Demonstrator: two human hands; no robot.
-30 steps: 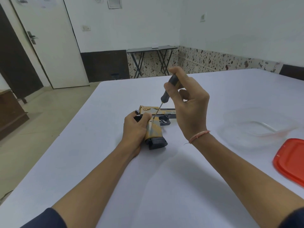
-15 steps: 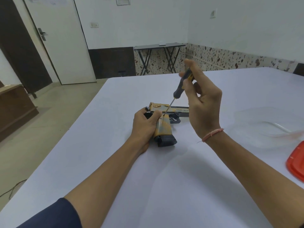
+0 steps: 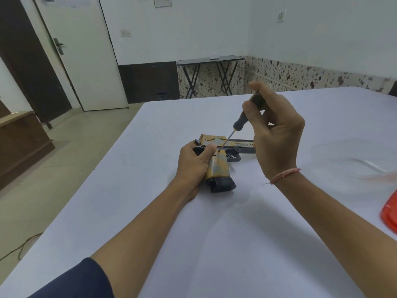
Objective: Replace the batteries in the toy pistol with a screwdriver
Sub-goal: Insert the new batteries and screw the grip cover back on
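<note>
Tan-gold toy pistol (image 3: 219, 168) with black barrel, black trigger guard and black base on the grip, flat on its side on a white table (image 3: 139, 190). Gripped at the rear by the left hand (image 3: 192, 166), fingers curled round the back, thumb on top. Just right of that thumb, tip of a thin screwdriver (image 3: 240, 123) on the upper grip, shaft slanting up to a black-and-yellow handle pinched in the right hand (image 3: 277, 143). Well right of the right fingers: 1 clear container (image 3: 352, 166), 1 red lid (image 3: 390, 214) at the frame edge. Bare tabletop nearer than both wrists; table's left edge well out from the left knuckles.
</note>
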